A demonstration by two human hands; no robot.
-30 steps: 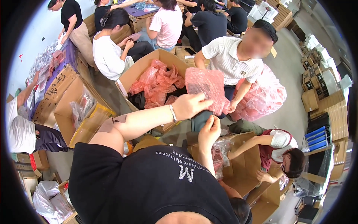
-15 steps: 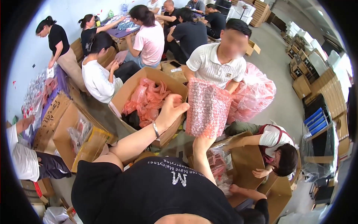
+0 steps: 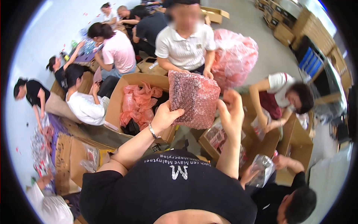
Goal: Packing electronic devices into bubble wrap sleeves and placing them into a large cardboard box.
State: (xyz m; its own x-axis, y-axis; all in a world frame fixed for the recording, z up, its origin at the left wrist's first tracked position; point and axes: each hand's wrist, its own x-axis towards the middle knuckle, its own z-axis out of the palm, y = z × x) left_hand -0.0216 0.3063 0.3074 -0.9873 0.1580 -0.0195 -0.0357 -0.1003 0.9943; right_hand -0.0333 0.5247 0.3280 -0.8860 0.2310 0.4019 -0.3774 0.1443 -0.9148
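A pink bubble-wrap bag (image 3: 199, 108) hangs in front of me, with something dark showing through its left half. My left hand (image 3: 166, 117) grips its lower left edge, thumb on the front and the other fingers hidden behind. Beside the bag's right edge is my right hand (image 3: 232, 115), raised with its thumb and bent fingers apart. Just past the bag, a facing person in a white shirt has both hands (image 3: 207, 74) close to its top edge. Below and left stands a cardboard box (image 3: 115, 108) holding crumpled pink bubble wrap (image 3: 138, 102).
A large bundle of pink wrap (image 3: 235, 56) stands behind the bag. At right, several open cartons (image 3: 266, 149) hold wrapped goods, and two people reach into or over them. One holds a clear plastic bag (image 3: 262, 170). Opened cartons (image 3: 65, 164) and seated people fill the left.
My left hand has closed on the bag's left edge. My right hand has come from beneath the bag to its right side. The view has shifted, and the facing person's hands are lower.
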